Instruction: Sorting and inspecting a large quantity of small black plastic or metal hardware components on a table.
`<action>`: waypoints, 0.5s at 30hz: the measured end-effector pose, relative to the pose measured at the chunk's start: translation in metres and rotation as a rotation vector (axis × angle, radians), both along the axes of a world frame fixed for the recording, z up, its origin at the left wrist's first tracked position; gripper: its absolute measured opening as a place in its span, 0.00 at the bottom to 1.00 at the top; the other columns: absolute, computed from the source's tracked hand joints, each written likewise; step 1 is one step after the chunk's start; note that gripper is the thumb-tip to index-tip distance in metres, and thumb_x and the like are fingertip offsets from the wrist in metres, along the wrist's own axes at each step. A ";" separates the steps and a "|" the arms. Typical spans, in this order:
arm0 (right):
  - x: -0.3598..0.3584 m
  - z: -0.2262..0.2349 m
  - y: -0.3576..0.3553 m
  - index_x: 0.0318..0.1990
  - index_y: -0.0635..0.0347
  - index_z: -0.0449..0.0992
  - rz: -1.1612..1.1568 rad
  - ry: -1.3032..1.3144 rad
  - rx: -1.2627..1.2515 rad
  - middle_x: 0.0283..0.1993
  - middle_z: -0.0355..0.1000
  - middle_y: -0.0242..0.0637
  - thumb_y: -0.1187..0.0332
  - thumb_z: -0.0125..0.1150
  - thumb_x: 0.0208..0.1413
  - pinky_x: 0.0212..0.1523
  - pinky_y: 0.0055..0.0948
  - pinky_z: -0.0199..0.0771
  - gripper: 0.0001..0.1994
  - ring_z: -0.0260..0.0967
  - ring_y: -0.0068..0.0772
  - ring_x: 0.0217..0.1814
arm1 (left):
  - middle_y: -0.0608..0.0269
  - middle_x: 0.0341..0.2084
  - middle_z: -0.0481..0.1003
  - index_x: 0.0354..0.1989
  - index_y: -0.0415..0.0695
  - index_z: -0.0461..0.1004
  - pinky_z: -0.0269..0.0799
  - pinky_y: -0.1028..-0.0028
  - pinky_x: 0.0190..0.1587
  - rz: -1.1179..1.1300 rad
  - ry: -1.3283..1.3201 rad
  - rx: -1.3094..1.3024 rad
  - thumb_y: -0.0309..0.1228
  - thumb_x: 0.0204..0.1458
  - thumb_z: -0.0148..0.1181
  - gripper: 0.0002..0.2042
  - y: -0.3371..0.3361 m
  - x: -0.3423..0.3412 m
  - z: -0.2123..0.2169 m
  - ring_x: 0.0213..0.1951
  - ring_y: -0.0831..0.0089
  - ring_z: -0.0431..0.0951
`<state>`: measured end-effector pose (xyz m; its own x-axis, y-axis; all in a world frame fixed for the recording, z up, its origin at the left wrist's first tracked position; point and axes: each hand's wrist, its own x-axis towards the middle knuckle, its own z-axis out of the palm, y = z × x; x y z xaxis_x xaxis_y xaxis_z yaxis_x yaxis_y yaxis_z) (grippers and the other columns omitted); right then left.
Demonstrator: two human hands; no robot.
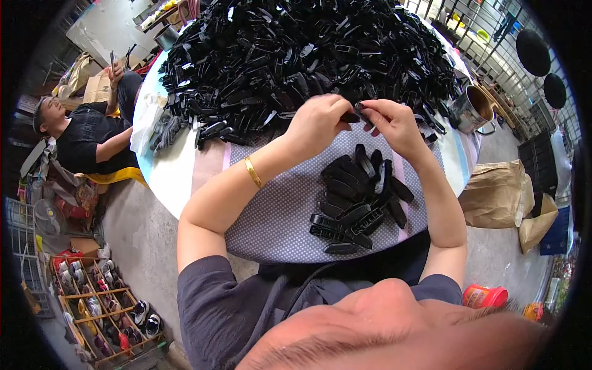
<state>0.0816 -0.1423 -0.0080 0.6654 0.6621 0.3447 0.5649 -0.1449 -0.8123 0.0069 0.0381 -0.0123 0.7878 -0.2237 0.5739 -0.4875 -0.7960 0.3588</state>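
My left hand [317,123] and my right hand [394,123] meet above the table, both pinching one small black plastic part [356,115] between the fingertips. A gold bangle [253,171] sits on my left wrist. Just beyond my hands rises a big heap of similar black plastic parts [296,55]. Nearer to me, a smaller pile of black parts [357,200] lies on a dotted grey cloth [277,216] that covers the near side of the round table [172,179].
A metal mug [472,108] stands at the table's right edge. Grey gloves [163,131] lie at the left edge. Another person in a black shirt [86,135] sits at far left. Brown paper bags [499,194], a red container [484,296] and a shoe rack [105,308] stand on the floor.
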 end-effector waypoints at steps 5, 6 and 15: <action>-0.002 -0.006 0.005 0.38 0.67 0.75 0.076 0.111 0.117 0.30 0.72 0.35 0.73 0.57 0.52 0.23 0.17 0.71 0.08 0.70 0.19 0.25 | 0.60 0.28 0.71 0.37 0.38 0.70 0.70 0.75 0.34 -0.030 0.317 -0.286 0.25 0.36 0.68 0.18 0.000 0.001 0.008 0.31 0.73 0.73; -0.002 -0.009 0.005 0.38 0.67 0.75 0.073 0.110 0.117 0.30 0.72 0.35 0.73 0.57 0.52 0.23 0.17 0.71 0.08 0.70 0.19 0.25 | 0.62 0.29 0.71 0.37 0.38 0.70 0.71 0.76 0.36 -0.082 0.390 -0.549 0.25 0.37 0.67 0.18 0.002 0.004 0.006 0.32 0.75 0.73; -0.012 -0.015 0.012 0.35 0.68 0.74 0.008 0.285 0.218 0.28 0.72 0.35 0.75 0.54 0.53 0.21 0.16 0.69 0.06 0.70 0.18 0.24 | 0.58 0.38 0.73 0.46 0.36 0.69 0.71 0.77 0.45 -0.192 0.429 -1.067 0.20 0.40 0.65 0.22 0.000 0.001 0.002 0.41 0.76 0.73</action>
<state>0.0697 -0.1303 -0.0230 0.7502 0.5992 0.2794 0.3115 0.0524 -0.9488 0.0083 0.0385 -0.0102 0.9685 0.0749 0.2373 -0.2432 0.0835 0.9664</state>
